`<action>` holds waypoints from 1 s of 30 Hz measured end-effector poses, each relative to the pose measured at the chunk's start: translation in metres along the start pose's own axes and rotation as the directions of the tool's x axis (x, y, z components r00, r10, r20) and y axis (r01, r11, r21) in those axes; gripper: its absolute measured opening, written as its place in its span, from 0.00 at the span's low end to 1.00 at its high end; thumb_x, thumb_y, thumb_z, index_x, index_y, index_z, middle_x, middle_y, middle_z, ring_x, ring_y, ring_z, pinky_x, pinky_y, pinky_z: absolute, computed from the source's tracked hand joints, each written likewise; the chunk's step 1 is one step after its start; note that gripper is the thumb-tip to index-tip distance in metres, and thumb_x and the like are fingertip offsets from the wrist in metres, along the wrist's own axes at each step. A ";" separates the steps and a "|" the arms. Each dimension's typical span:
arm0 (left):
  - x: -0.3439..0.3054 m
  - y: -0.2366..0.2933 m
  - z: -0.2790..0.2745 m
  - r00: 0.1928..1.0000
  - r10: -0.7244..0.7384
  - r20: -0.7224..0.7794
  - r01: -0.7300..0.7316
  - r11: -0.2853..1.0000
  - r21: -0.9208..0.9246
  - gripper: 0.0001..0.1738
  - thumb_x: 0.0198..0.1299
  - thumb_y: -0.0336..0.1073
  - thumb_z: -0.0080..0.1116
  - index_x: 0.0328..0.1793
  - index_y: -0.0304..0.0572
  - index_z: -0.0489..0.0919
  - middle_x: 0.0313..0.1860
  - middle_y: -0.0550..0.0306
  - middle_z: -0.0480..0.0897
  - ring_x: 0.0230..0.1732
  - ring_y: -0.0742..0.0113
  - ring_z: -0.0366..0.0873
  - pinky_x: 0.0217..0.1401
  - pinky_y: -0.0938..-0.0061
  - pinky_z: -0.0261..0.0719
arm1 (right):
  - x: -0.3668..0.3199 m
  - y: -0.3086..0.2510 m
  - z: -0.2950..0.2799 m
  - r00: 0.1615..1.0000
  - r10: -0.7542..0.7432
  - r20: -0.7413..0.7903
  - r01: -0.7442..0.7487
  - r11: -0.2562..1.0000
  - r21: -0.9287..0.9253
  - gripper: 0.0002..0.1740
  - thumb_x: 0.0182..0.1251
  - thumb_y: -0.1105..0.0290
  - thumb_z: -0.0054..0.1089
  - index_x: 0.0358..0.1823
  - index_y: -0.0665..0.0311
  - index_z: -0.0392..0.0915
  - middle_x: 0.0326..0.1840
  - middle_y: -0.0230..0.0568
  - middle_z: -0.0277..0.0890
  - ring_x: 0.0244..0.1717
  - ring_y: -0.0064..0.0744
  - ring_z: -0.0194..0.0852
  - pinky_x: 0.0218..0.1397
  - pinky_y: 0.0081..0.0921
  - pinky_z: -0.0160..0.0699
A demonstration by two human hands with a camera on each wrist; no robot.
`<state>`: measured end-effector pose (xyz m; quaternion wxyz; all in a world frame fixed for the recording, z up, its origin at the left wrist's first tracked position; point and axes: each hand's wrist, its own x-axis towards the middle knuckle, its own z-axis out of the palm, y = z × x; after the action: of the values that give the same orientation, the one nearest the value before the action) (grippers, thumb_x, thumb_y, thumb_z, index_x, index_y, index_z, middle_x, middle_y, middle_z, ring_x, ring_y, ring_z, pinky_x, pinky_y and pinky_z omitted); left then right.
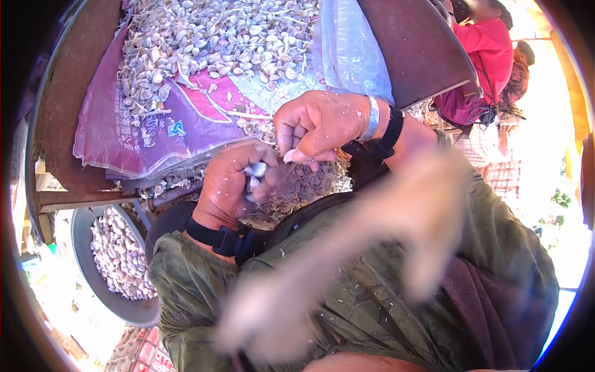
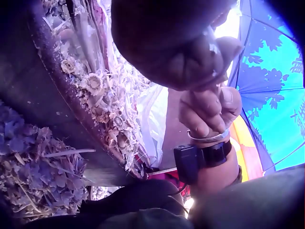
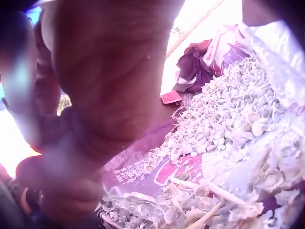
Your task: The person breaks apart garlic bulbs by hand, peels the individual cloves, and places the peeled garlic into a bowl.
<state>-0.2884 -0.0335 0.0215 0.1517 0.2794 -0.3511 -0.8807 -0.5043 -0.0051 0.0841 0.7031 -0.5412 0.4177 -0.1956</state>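
In the head view, my left hand (image 1: 238, 180), blurred, has its fingers curled round several whitish garlic cloves (image 1: 254, 176). Close on its right, my right hand (image 1: 325, 127) pinches a pale clove (image 1: 289, 155) between thumb and fingers. The left wrist view has my left hand (image 2: 176, 52) dark and close to the lens, above my right hand (image 2: 209, 112) with its curled fingers. My right hand (image 3: 105, 81) fills the left of the right wrist view, its grip blurred. Beyond the hands, a heap of cloves (image 1: 223, 40) lies on a purple and pink sack (image 1: 167, 133).
A grey basin (image 1: 83, 248) of cloves stands low at the left. Husks (image 1: 310, 189) lie below the hands and along the brown tray rim (image 2: 71, 100). A person in red (image 1: 489, 53) sits at upper right. A large blurred pale shape (image 1: 347, 248) crosses the lap.
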 end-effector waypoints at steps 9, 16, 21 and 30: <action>0.008 -0.001 -0.008 0.997 -0.067 0.044 0.077 0.958 -0.276 0.24 0.71 0.49 0.44 0.37 0.32 0.76 0.30 0.48 0.78 0.19 0.71 0.72 0.12 0.83 0.62 | 0.024 0.033 -0.061 0.754 -0.572 -0.324 0.012 0.504 -0.863 0.07 0.64 0.72 0.59 0.40 0.66 0.80 0.33 0.43 0.80 0.26 0.31 0.81 0.31 0.28 0.79; 0.008 0.005 -0.015 0.999 -0.030 0.032 0.038 0.956 -0.292 0.17 0.68 0.42 0.50 0.37 0.32 0.76 0.27 0.53 0.76 0.16 0.74 0.67 0.17 0.82 0.66 | 0.052 0.075 -0.116 0.843 -0.335 -0.421 -0.407 0.113 -0.906 0.09 0.61 0.70 0.54 0.38 0.63 0.81 0.39 0.52 0.81 0.45 0.53 0.78 0.50 0.42 0.77; 0.016 0.002 -0.019 0.998 0.005 -0.061 -0.020 0.968 -0.252 0.14 0.67 0.39 0.51 0.43 0.31 0.75 0.28 0.54 0.76 0.19 0.73 0.70 0.19 0.82 0.68 | 0.056 0.073 -0.120 0.873 -0.350 -0.339 -0.361 0.005 -0.933 0.10 0.62 0.69 0.55 0.37 0.66 0.82 0.35 0.51 0.83 0.37 0.45 0.84 0.42 0.36 0.81; 0.026 -0.003 -0.012 0.996 -0.031 -0.085 0.006 0.959 -0.282 0.12 0.65 0.37 0.52 0.45 0.33 0.74 0.29 0.55 0.77 0.20 0.73 0.72 0.15 0.82 0.65 | 0.030 0.027 -0.013 0.855 -0.486 -0.179 0.171 0.592 -0.788 0.05 0.60 0.70 0.64 0.34 0.64 0.82 0.29 0.40 0.81 0.31 0.33 0.81 0.35 0.28 0.78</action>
<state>-0.3022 -0.0497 0.0023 0.1971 0.2968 -0.2128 -0.9098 -0.5022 -0.0258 0.0468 0.2735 -0.8013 0.4771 -0.2355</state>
